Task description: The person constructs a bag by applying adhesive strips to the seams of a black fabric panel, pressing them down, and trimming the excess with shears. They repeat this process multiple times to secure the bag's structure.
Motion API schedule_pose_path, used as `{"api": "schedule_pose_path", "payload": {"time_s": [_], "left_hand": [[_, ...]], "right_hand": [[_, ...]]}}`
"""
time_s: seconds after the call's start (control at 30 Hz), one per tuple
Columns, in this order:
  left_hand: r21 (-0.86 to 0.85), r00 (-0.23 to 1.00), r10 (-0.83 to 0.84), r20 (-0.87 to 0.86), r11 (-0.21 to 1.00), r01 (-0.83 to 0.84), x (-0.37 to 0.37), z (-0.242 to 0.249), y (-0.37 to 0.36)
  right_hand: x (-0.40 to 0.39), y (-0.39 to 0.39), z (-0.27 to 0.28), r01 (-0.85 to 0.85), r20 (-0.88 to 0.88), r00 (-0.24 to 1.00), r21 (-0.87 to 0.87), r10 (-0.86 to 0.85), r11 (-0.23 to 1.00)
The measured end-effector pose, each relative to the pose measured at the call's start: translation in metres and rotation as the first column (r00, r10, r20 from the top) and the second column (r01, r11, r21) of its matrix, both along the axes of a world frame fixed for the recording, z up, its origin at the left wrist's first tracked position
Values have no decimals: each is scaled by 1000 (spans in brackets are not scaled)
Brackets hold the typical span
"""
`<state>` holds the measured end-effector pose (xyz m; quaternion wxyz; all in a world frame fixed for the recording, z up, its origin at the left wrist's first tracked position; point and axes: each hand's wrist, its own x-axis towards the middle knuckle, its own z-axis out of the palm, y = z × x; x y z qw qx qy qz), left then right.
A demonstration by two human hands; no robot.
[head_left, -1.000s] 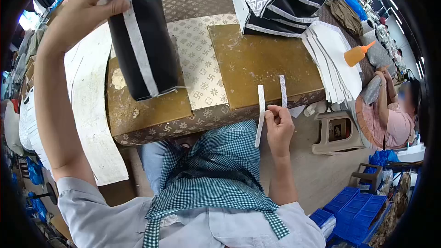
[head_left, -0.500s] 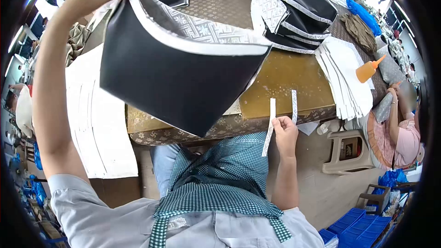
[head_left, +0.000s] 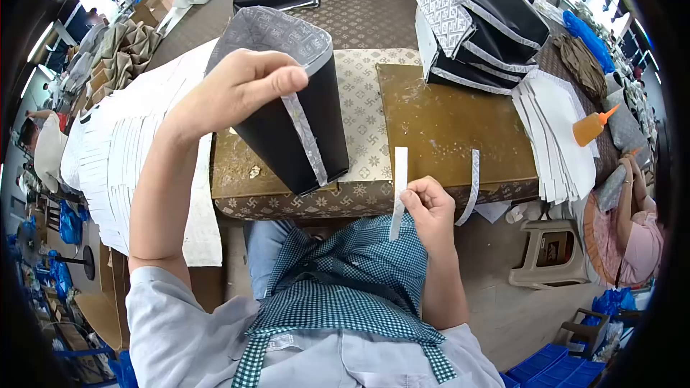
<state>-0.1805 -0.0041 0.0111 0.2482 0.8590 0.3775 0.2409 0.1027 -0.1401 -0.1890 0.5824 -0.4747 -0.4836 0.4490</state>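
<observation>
My left hand is closed at the near rim of a black open-topped case, thumb toward me and the other fingers partly hidden. The case stands tilted on the table, its grey patterned lining showing and a patterned strip running down one edge. Between thumb and fingers, my right hand pinches a narrow white strip upright at the table's front edge. A second patterned strip hangs over that edge just to the right.
Black cases with patterned trim are stacked at the back right. White sheets and an orange glue bottle lie at the right, and more white strips at the left. A person sits at the far right near a beige stool.
The black case came down from the raised left hand and turned, its edge strip now facing me. My left hand moved lower and right. The white strip in my right hand shifted slightly left.
</observation>
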Motion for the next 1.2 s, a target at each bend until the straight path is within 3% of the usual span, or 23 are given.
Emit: {"api": "schedule_pose_path", "payload": {"time_s": [0.07, 0.23, 0.5, 0.8, 0.93, 1.03, 1.07, 1.2], "left_hand": [[-29, 997, -16, -79, 999, 14, -1, 0, -2], [-50, 999, 34, -36, 998, -36, -4, -5, 0], [-75, 999, 42, 2, 996, -41, -5, -8, -1], [-86, 999, 43, -14, 995, -45, -6, -6, -1], [138, 994, 21, -104, 990, -6, -4, -8, -8], [141, 938, 153, -312, 983, -114, 3, -2, -11], [176, 961, 126, -246, 981, -84, 3, -4, -12], [217, 944, 153, -292, 972, -90, 4, -7, -12]], "right_hand": [[-20, 12, 16, -76, -22, 997, 83, 78, 994], [-61, 45, 45, -217, 158, 971, 241, 182, 946], [-81, 67, 53, -320, 119, 946, 200, 302, 926], [-94, 80, 47, -271, 118, 961, 196, 252, 942], [-96, 82, 48, -269, 97, 962, 146, 256, 952], [-97, 83, 48, -292, 89, 955, 98, 284, 951], [-96, 83, 48, -290, 91, 955, 78, 283, 954], [-90, 77, 44, -265, 182, 951, 68, 249, 962]]}}
